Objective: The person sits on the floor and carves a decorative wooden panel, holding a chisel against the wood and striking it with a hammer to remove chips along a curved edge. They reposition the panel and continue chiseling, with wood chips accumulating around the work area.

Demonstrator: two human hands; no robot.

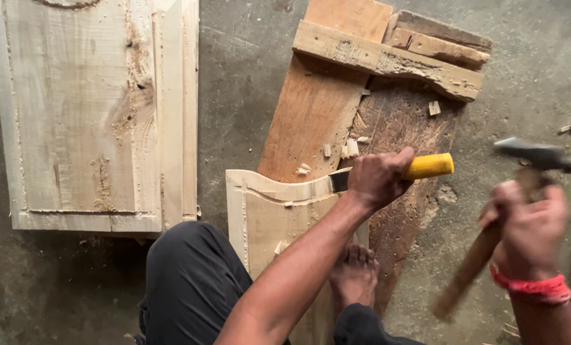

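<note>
My left hand (378, 177) grips a chisel with a yellow handle (431, 165); its steel blade lies against the curved top edge of a pale carved wooden panel (266, 211). My right hand (529, 223), with a red band at the wrist, holds a hammer (535, 155) by its wooden handle, raised to the right of the chisel and blurred. My bare foot (354, 271) rests on the panel, holding it down. Small wood chips (349, 149) lie just above the blade.
Brown planks (317, 108) and a rough crosspiece (387, 59) lie under and beyond the panel. A second carved panel (87, 115) lies flat at the left. The floor is grey concrete (234, 83). My dark-trousered knee (189, 275) is at the bottom.
</note>
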